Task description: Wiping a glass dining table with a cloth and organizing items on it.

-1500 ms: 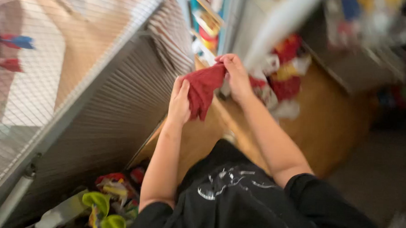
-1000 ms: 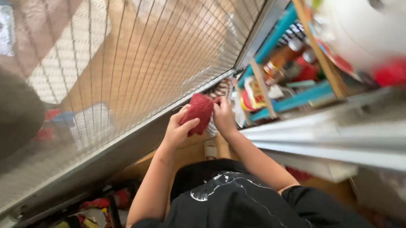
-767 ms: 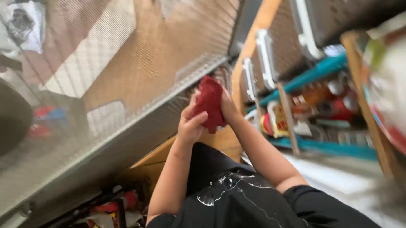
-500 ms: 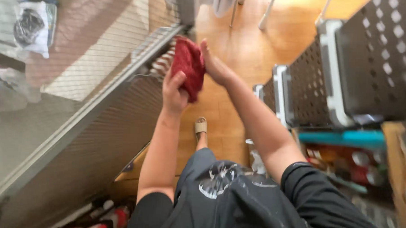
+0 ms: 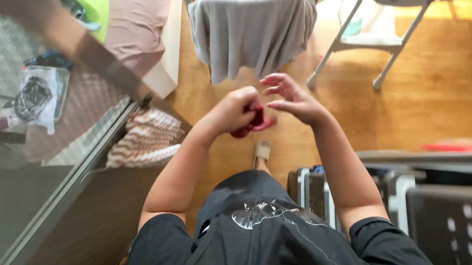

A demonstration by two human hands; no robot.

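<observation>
A small dark red cloth (image 5: 253,122) is bunched up in front of me, above the wooden floor. My left hand (image 5: 236,109) is closed around it, so most of the cloth is hidden inside the fist. My right hand (image 5: 293,99) hovers just to the right with its fingers spread, the fingertips close to the cloth's free edge; whether they touch it I cannot tell. Below the hands I see my black clothing with a pale print and one foot in a beige sandal (image 5: 262,150).
A grey garment (image 5: 250,31) hangs over a rack ahead. A white stand (image 5: 354,42) is at the upper right. A striped cloth (image 5: 144,140) lies by the sliding door track (image 5: 61,205) at left. Dark perforated crates (image 5: 442,213) stand at right.
The view has swung away from the mesh screen and shelves to the open floor. The red cloth went from spread between both hands to balled in my left fist; my right hand has opened.
</observation>
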